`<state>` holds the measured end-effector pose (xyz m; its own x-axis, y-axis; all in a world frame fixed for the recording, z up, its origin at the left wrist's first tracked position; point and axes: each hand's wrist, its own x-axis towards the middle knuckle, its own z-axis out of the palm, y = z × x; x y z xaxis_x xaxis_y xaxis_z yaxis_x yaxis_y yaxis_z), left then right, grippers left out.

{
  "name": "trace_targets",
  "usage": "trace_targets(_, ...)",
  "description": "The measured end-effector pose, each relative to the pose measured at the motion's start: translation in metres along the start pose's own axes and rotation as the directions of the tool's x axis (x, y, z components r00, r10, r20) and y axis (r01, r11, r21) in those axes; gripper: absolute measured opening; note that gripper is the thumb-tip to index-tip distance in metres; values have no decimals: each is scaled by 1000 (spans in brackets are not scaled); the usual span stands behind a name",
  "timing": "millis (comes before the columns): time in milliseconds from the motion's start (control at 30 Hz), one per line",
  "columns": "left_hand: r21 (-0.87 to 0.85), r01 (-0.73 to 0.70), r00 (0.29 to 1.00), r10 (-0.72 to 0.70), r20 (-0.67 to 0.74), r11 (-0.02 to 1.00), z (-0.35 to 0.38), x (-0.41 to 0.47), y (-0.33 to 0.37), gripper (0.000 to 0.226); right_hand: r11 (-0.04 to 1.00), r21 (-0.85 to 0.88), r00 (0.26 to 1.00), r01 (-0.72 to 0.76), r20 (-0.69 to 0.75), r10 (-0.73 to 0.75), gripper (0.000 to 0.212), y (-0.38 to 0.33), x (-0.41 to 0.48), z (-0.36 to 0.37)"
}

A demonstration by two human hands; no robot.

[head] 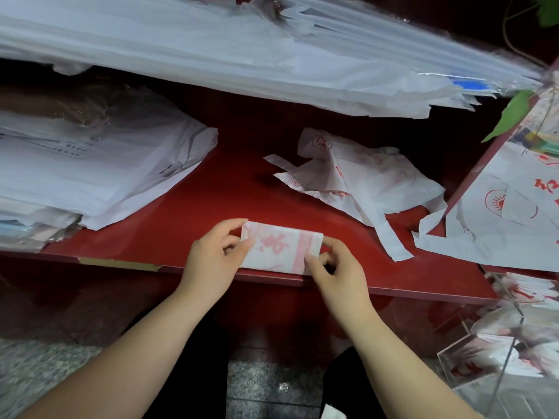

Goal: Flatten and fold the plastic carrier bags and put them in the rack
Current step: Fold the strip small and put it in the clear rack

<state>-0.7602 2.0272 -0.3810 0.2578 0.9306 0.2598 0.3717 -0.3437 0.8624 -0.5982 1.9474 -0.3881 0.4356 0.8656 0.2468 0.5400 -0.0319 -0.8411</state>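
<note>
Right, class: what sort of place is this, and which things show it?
Probably a shop's storeroom: stacks of flat white bags, a clear rack of folded printed bags, left hand and right hand pinching a half-folded bag.

The folded bag (pixel 281 247) lies at the near edge of the counter (pixel 230 182), right in front of you. Your left hand (pixel 211 255) grips its left end and your right hand (pixel 335 267) its right end. Behind it and to the right, an unfolded bag (pixel 363 179) lies on the counter, well apart from it. To your left a stack of bags (pixel 99 164) sits on the counter. A long pile of bags (pixel 211 55) runs across the back. At the far right a spread bag (pixel 499 213) hangs over the counter's end. Below it, to your lower right, the rack (pixel 456 344) holds folded bags.
</note>
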Motion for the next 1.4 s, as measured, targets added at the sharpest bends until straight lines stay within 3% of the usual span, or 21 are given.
trace_targets(100, 65, 59, 998, -58, -17, 996, 6, 4, 2, 46, 991, -116, 997, -64, -48, 59, 36, -3, 8, 7)
trace_targets(200, 216, 36, 999, -34, -15, 976, 11, 8, 4, 55, 941, -338, 998, -39, -68, 17, 47, -4, 11, 11)
trace_targets(333, 525, -12, 1000, 25, -17, 851, 15, 11, 4, 57, 826, -562, 997, -49, -81, 4, 50, -8, 12, 12)
trace_targets(400, 574, -127, 989, 151, 6, 809, 17, 9, -3, 48, 791, -608, 976, 62, -129, -175, 38, 0, 12, 16)
trace_targets(467, 544, -399, 907, 405, 116, 738, 18, 7, -14, 35, 759, -623, 951, 190, -76, -301, 27, 4, 8, 17)
trace_targets(533, 485, -620, 784, 512, 351, 617, 13, 4, -24, 41, 700, -642, 934, 313, 76, -349, 33, 8, 5, 13)
trace_targets(600, 449, -707, 706, 500, 502, 547, 5, 2, -30, 53, 660, -638, 911, 397, 184, -370, 45, 10, 1, 9)
trace_targets(700, 470, -733, 680, 514, 524, 492, -1, 0, -32, 59, 638, -596, 872, 489, 340, -351, 60, 15, 0, 3)
trace_targets(800, 413, -718, 696, 580, 424, 560, -1, -3, -30, 37, 622, -571, 844, 537, 355, -403, 46, 19, -6, -2)
trace_targets(933, 303, -684, 728, 593, 345, 663, 0, -11, -14, 28, 709, -469, 849, 527, 339, -406, 37, 14, -18, -13)
trace_targets(1033, 133, -534, 841, 508, 184, 835, 4, -22, 15, 25, 879, -261, 903, 400, 276, -329, 33, 9, -28, -30)
trace_targets(1100, -44, -349, 931, 352, 100, 936, 12, -29, 34, 49, 972, -77, 968, 224, 131, -213, 24, 7, -35, -44)
trace_targets(1133, -104, -285, 949, 296, 112, 953, 19, -31, 42, 55, 989, 28, 985, 145, 86, -147, 18, 7, -38, -52)
trace_targets(1267, -175, -185, 928, 230, 294, 967, 55, -29, 69, 37, 930, 359, 997, -82, 19, 80, 33, 15, -47, -90)
trace_targets(1400, -207, -153, 902, 222, 370, 966, 103, -19, 106, 26, 894, 425, 985, -141, -32, 171, 21, 33, -52, -140)
